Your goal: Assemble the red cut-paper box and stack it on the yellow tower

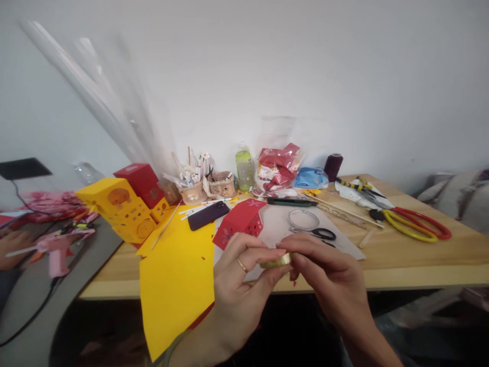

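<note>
Between my two hands is a small, flat, gold-coloured roll (277, 261), perhaps tape or wire; its exact kind is unclear. My left hand (242, 283) pinches it between thumb and fingers, with a ring on one finger. The fingertips of my right hand (336, 278) close on the roll's right end. Both hands are held over the front edge of the table. Just beyond them lie a red cut-paper piece (242, 219), a metal hoop (303, 219) and black-handled scissors (324, 234) on a pale sheet (275, 214).
Yellow paper (175, 285) overhangs the table edge at left. Behind it stand yellow (126, 209) and red (139, 181) paper boxes and a dark phone (208, 216). Large red-and-yellow-handled shears (420, 224) lie at right. At far left, another person's hand (17, 247) is near a pink glue gun (57, 252).
</note>
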A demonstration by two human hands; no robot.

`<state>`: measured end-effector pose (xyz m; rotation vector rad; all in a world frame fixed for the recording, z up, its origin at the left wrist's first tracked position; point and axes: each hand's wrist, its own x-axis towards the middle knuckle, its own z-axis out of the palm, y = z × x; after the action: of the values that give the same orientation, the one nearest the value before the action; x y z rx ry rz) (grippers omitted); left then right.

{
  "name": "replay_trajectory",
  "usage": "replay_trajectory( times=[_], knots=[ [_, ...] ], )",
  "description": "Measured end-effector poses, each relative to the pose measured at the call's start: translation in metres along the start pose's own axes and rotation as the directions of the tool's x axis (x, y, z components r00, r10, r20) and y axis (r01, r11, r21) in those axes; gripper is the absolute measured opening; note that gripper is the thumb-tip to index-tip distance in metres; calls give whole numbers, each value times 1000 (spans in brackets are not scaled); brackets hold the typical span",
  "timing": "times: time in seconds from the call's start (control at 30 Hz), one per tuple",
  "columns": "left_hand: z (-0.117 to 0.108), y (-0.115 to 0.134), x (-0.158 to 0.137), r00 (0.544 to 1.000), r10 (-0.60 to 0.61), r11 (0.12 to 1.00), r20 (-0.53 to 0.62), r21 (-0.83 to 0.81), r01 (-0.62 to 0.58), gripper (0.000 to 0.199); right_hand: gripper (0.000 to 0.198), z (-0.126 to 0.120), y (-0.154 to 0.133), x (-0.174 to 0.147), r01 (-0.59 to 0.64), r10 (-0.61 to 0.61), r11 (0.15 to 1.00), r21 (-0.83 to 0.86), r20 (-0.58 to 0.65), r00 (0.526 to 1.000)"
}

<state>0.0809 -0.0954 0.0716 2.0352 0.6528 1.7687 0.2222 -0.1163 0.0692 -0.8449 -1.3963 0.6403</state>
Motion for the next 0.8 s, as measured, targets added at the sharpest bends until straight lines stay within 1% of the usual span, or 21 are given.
replay_trajectory(
  times=[0.17, 0.27, 0.37, 0.47, 0.57, 0.8],
  knots=[
    [-2, 2, 0, 999, -44, 999, -27, -31, 43, 13, 25, 6, -2, 3, -17, 20, 997, 72, -33, 999],
    [-3, 1, 1, 997, -69, 997, -42, -45, 67, 12, 19, 7, -2, 4, -34, 35, 997, 69, -21, 999],
    [-5, -1, 2, 990, -129, 989, -62, -76, 124, 10, 17, 9, -3, 6, -40, 39, 997, 71, 19, 999],
    [-8, -1, 3, 975, -200, 973, -91, -134, 188, 12, 20, 12, -3, 9, -59, 54, 993, 105, 50, 997],
    [-12, -2, 3, 960, -259, 948, -109, -218, 231, 15, 22, 17, -1, 11, -84, 78, 987, 140, 46, 996],
    [-19, -12, -3, 952, -264, 929, -155, -306, 207, 13, 26, 24, -1, 13, -96, 86, 986, 138, 77, 993]
  ],
)
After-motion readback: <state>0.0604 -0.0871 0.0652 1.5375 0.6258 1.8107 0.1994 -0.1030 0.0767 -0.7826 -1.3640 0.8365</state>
